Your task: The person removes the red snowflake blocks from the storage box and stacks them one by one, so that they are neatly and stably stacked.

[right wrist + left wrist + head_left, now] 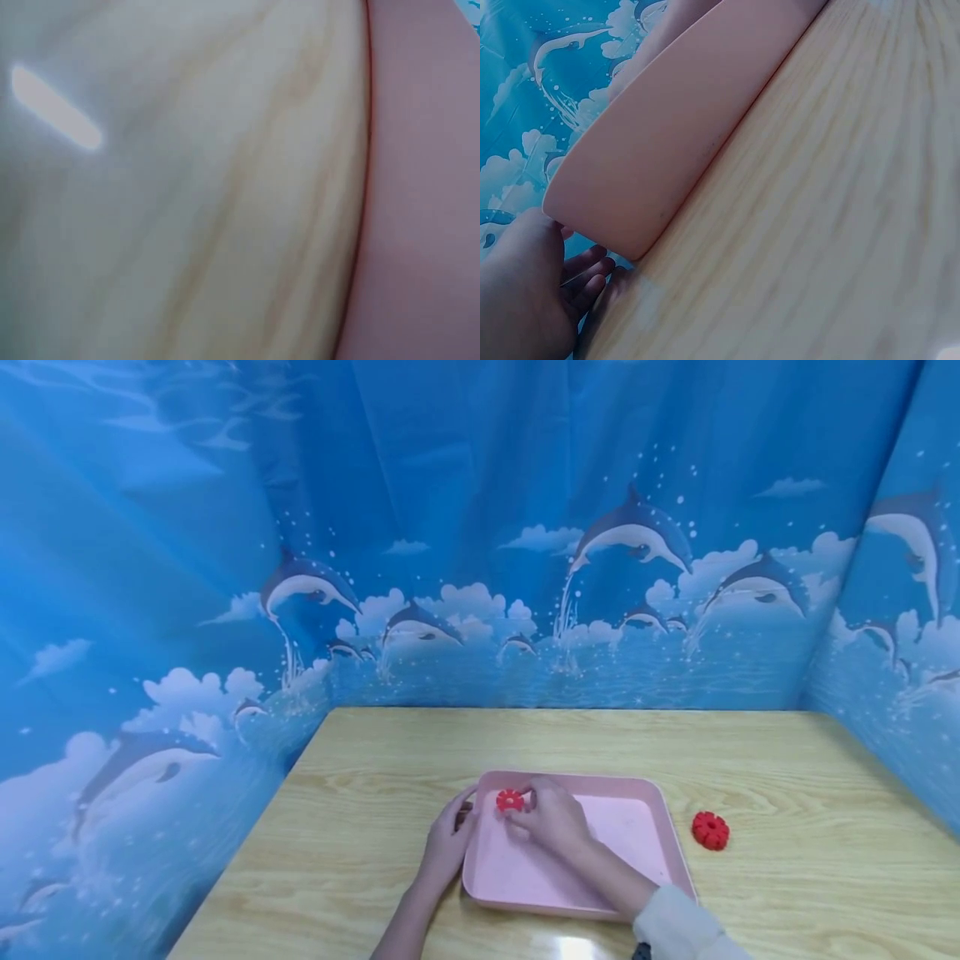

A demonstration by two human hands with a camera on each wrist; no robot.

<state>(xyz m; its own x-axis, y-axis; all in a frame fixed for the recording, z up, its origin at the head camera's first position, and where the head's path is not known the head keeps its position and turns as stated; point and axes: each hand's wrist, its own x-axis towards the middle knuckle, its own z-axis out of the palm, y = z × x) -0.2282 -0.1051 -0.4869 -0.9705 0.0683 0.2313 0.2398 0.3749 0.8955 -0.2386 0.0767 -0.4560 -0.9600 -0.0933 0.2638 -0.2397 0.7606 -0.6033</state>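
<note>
In the head view, a shallow pink tray [622, 835] sits on the wooden table. My right hand [555, 817] reaches over it from the right, pinching a red notched disc [510, 801] between thumb and fingers near the back left corner. My left hand [447, 842] rests against the outside of the tray's left wall. The left wrist view has that hand's thumb [534, 225] at the tray's corner rim, with loosely bent fingers [589, 262] below it. Outside the tray, to its right, lies another red notched disc [710, 831], apparently a thicker stack.
The wooden table [390, 747] reaches back to a blue curtain [465, 510] printed with dolphins and clouds, which also stands along the left and right sides. A bright light reflection [56, 109] shows on the tabletop in the right wrist view.
</note>
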